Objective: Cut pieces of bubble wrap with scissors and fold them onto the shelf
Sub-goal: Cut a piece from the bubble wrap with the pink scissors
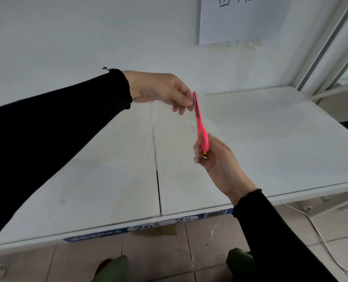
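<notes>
Head view. We see the scissors (200,127): slim pink plastic, edge-on, blades nearly upright, how far apart we can't tell. The bubble wrap (186,120) is clear glinting film, barely visible, held up over the shelf (270,139) at the blades. The shelf is flat white board, two panels with a seam, and a blue label strip (148,226) on the front edge. Left hand (160,88): thumb and fingers narrow, pinching the bubble wrap just beside the blade tip. Right hand (218,159): fingers curled round the scissors' handle. A white cable (321,241) lies on the tiles.
</notes>
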